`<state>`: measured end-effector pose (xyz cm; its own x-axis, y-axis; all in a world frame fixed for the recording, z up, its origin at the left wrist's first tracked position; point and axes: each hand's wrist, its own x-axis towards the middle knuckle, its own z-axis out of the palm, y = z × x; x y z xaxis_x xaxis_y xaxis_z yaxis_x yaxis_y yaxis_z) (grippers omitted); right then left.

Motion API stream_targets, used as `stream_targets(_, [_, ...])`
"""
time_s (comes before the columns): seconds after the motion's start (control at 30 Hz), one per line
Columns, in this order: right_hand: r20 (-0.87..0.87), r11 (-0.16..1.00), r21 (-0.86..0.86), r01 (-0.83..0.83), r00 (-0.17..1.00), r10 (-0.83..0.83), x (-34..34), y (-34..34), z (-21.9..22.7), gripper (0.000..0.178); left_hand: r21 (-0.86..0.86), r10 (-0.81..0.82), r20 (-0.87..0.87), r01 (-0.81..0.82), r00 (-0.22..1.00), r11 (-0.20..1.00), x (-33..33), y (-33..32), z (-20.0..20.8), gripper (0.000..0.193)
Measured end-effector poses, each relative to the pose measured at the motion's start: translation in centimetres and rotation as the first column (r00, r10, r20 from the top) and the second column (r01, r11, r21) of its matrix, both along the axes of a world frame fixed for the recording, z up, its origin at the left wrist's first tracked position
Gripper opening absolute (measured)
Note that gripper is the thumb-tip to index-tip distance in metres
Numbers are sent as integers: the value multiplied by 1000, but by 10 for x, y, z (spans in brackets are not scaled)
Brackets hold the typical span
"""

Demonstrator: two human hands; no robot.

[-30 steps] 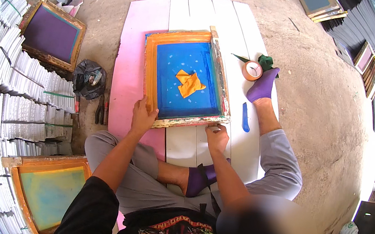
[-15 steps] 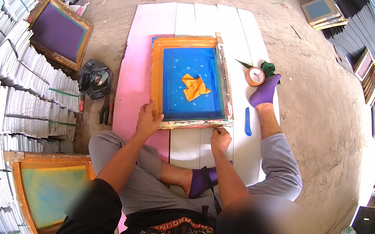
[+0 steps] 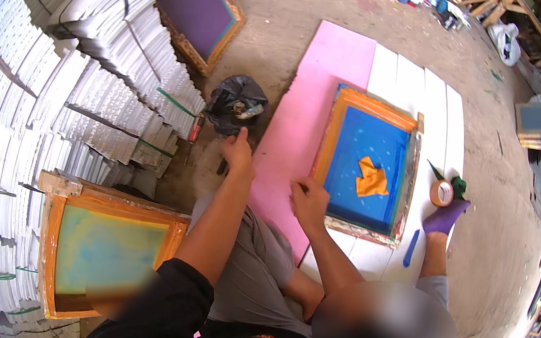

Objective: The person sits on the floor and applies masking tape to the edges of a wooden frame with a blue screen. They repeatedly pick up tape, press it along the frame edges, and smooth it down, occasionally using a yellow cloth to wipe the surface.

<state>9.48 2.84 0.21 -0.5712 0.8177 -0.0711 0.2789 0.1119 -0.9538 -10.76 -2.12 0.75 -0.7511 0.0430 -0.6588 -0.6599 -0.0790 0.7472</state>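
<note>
I sit on the ground at a pink board (image 3: 308,98) and white planks (image 3: 402,70). A wooden screen frame with blue mesh (image 3: 368,162) lies on them, with an orange rag (image 3: 371,178) in it. My left hand (image 3: 238,154) reaches off the board's left edge, fingers apart, next to a black plastic bag (image 3: 237,103) and a dark tool on the ground. My right hand (image 3: 307,202) rests on the pink board by the frame's near left corner, fingers curled, with nothing seen in them. My foot in a purple sock (image 3: 445,218) lies right of the frame.
A tape roll (image 3: 441,192), a green cloth (image 3: 459,187) and a blue stick (image 3: 411,248) lie right of the frame. Stacks of white sheets (image 3: 90,74) fill the left. A purple-mesh frame (image 3: 196,6) lies far left, an orange frame with greenish mesh (image 3: 103,249) near left. A red-handled tool (image 3: 195,129) lies by the bag.
Both hands have let go of the frame's near edge. My left hand moved left off the board toward the black bag, and the view turned left with it.
</note>
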Motion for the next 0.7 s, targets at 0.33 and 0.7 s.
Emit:
stream_targets(0.33, [-10, 908, 316, -274, 956, 292, -234, 32, 0, 19, 205, 187, -10, -181, 982, 962, -53, 3, -45, 38])
stream_targets(0.7, [202, 762, 566, -316, 949, 243, -206, 26, -14, 28, 262, 327, -85, -295, 941, 919, -54, 4, -35, 22])
